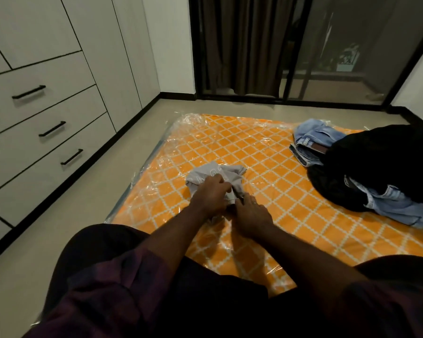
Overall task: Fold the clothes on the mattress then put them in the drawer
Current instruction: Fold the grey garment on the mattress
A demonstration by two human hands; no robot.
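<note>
A small grey garment point(213, 173) lies bunched on the orange patterned mattress point(254, 147), which is wrapped in clear plastic. My left hand point(210, 193) grips the cloth from the left with curled fingers. My right hand point(250, 215) pinches its near edge, close beside the left hand. At the right of the mattress sits a heap of clothes: light blue jeans point(313, 140), a black garment point(376, 164) on top, and more blue denim point(398, 206) in front. The white drawers point(47, 132) with black handles stand on the left, all closed.
A strip of pale floor point(88, 191) runs between the mattress and the drawer unit. A dark glass sliding door with a curtain point(242, 45) is at the back. My knees and dark sleeves fill the bottom of the view.
</note>
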